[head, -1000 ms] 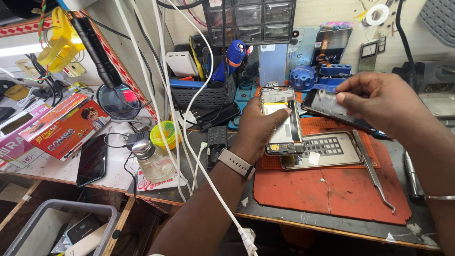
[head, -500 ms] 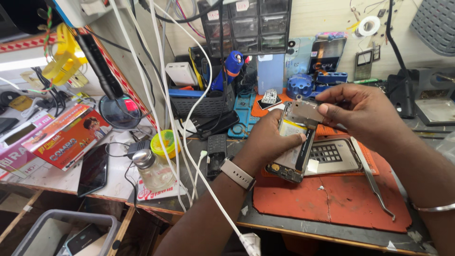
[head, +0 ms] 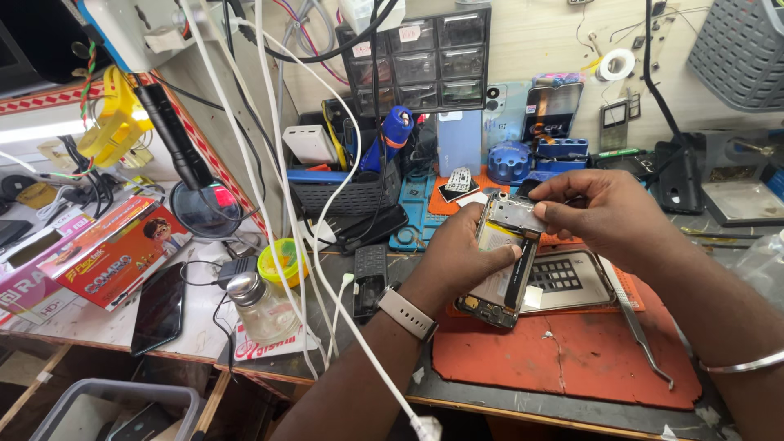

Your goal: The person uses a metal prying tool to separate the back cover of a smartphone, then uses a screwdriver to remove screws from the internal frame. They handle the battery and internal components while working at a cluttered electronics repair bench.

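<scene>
Opened smartphone body (head: pixel 500 273) with its back cover off and battery exposed sits gripped in the left hand (head: pixel 465 257) above the orange work mat (head: pixel 572 359), while right-hand fingertips (head: pixel 549 211) pinch a grey metal shield plate (head: pixel 516 214) at its top, not yet clearly seated.

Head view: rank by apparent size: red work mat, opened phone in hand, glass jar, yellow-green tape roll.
1. Red work mat, clearly largest.
2. Opened phone, held in the left hand, nearer the camera than the mat.
3. Glass jar.
4. Yellow-green tape roll, only slightly smaller than the jar.
</scene>
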